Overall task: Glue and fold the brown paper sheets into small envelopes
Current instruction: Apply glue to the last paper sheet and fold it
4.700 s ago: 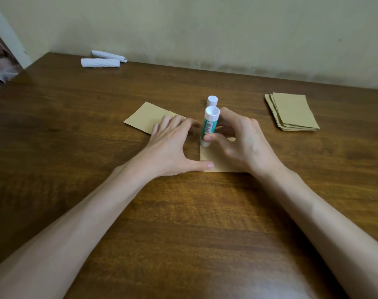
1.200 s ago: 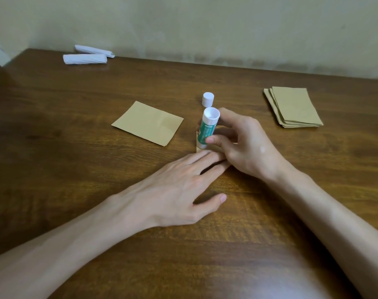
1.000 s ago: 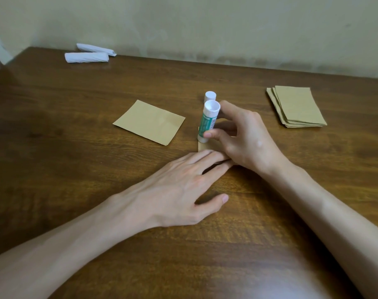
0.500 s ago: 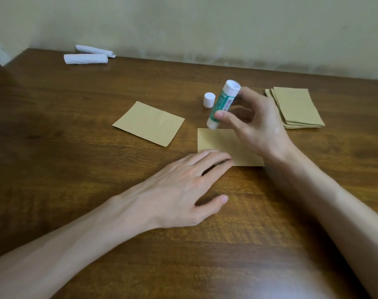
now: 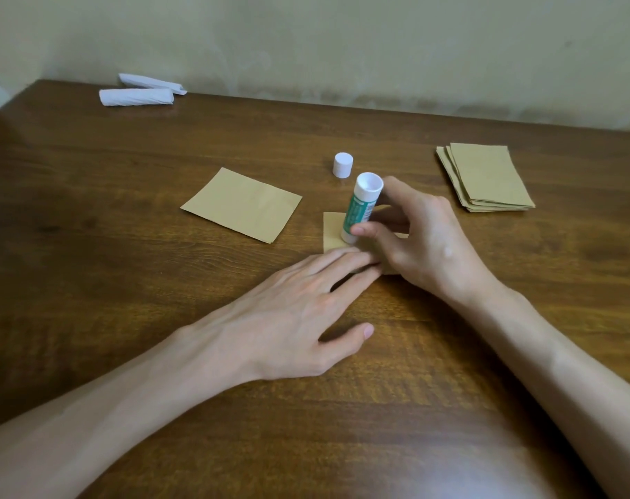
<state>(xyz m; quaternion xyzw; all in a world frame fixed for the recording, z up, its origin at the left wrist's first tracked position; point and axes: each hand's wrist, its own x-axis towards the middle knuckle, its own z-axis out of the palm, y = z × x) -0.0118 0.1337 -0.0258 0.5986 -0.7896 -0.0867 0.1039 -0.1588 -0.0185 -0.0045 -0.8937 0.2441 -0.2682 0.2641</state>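
Observation:
A small brown paper sheet (image 5: 332,232) lies at the table's middle, mostly hidden under my hands. My left hand (image 5: 291,311) lies flat with straight fingers pressing the sheet's near edge. My right hand (image 5: 421,243) grips a green and white glue stick (image 5: 360,210), its lower end down on the sheet near the left side. The stick's white cap (image 5: 342,164) stands just beyond. A second brown piece (image 5: 241,204) lies to the left, apart from my hands.
A stack of several brown sheets (image 5: 486,178) sits at the right. Two white paper rolls (image 5: 137,96) lie at the far left by the wall. The brown wooden table (image 5: 90,282) runs to the wall behind.
My right hand had lifted the glue stick up and right off the sheet; now it has brought the stick back down onto the sheet's left part. My left hand has stayed pressing.

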